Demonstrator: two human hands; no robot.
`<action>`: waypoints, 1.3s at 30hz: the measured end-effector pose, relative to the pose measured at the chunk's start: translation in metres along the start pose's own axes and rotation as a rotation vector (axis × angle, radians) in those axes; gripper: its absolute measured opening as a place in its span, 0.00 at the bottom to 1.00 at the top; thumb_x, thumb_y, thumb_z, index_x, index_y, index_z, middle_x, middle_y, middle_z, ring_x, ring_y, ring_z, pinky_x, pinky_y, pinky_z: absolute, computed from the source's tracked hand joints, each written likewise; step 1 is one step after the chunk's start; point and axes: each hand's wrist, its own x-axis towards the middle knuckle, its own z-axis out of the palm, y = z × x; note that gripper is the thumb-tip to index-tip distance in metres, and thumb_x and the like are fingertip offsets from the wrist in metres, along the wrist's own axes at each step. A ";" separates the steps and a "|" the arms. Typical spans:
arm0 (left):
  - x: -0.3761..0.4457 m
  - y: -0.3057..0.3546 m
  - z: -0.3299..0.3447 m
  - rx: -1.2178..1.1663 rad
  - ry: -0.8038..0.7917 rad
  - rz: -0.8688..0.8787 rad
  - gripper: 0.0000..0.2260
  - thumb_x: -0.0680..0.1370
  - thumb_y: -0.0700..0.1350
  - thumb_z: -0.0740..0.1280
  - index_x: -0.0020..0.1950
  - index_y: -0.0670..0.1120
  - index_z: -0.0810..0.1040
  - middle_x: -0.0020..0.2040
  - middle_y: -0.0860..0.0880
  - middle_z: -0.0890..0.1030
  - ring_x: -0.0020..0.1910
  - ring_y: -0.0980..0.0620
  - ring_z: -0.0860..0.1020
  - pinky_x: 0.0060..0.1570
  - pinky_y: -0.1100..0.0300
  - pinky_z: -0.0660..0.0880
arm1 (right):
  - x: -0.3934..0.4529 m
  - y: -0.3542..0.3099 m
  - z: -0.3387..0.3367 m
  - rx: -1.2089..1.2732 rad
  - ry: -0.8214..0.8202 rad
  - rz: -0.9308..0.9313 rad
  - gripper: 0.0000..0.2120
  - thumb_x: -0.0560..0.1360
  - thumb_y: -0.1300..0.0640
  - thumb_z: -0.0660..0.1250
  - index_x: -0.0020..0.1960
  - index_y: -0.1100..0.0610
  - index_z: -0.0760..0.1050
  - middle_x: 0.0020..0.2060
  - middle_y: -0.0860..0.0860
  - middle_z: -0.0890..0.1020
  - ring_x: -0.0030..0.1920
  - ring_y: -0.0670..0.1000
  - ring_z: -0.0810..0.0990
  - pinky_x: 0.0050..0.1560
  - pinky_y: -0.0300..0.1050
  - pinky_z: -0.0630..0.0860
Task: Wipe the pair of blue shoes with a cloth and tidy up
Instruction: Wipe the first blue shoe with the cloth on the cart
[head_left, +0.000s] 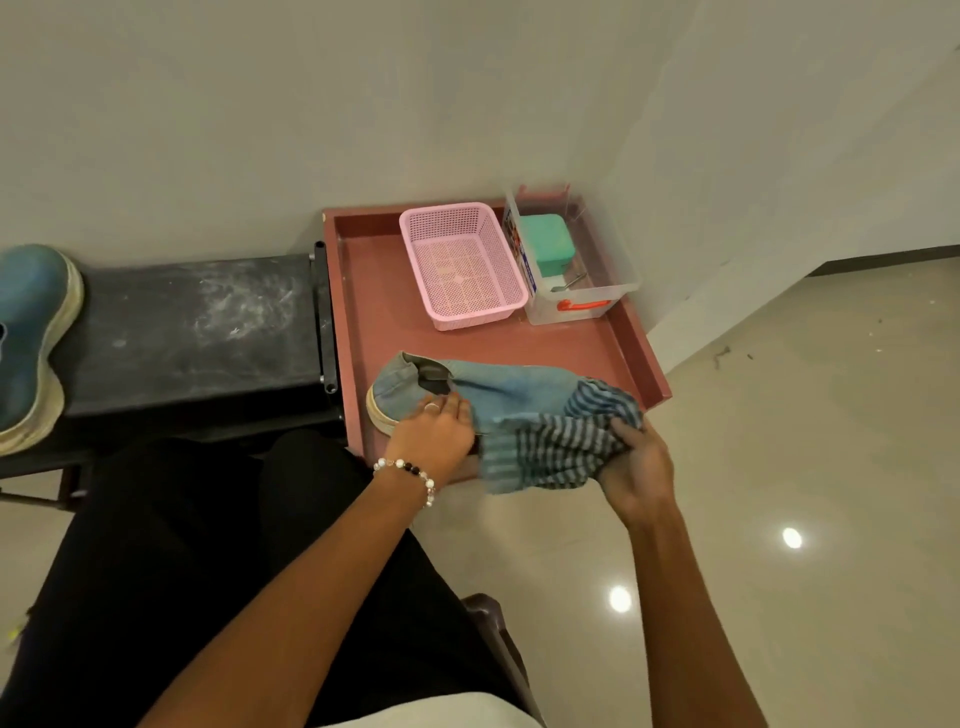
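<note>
One blue shoe (498, 392) lies on its side at the near edge of the red tray (374, 312), heel to the left. My left hand (436, 434) holds it by the heel side, fingers laid over the upper. A blue striped cloth (556, 452) covers the toe end, and my right hand (631, 467) grips the bunched cloth there. The second blue shoe (31, 338) rests sole-up on the black bench (197, 332) at the far left.
A pink mesh basket (462, 265) and a clear plastic box (571, 260) holding a green item stand at the back of the tray. A wall runs behind. Shiny tiled floor (779, 467) lies to the right, and my black-clad legs are below.
</note>
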 end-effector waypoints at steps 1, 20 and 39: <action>-0.001 0.003 -0.001 0.000 -0.025 0.044 0.20 0.75 0.34 0.56 0.67 0.33 0.71 0.66 0.35 0.73 0.61 0.38 0.76 0.59 0.49 0.74 | 0.003 -0.005 -0.005 0.012 0.019 -0.033 0.16 0.78 0.66 0.56 0.63 0.60 0.73 0.55 0.61 0.80 0.54 0.61 0.79 0.57 0.59 0.74; 0.002 0.017 0.016 0.069 -0.407 -0.072 0.25 0.82 0.37 0.48 0.76 0.34 0.42 0.77 0.35 0.41 0.76 0.37 0.43 0.75 0.45 0.43 | 0.052 0.052 -0.005 -2.044 -0.357 -0.974 0.22 0.57 0.66 0.72 0.51 0.60 0.81 0.49 0.56 0.84 0.53 0.55 0.82 0.51 0.53 0.77; 0.004 0.020 0.007 0.063 -0.440 -0.092 0.26 0.81 0.35 0.50 0.77 0.35 0.43 0.77 0.36 0.41 0.76 0.38 0.43 0.75 0.46 0.43 | 0.045 0.076 0.029 -2.179 -0.102 -0.705 0.15 0.50 0.74 0.75 0.36 0.70 0.78 0.32 0.64 0.80 0.36 0.62 0.81 0.39 0.52 0.81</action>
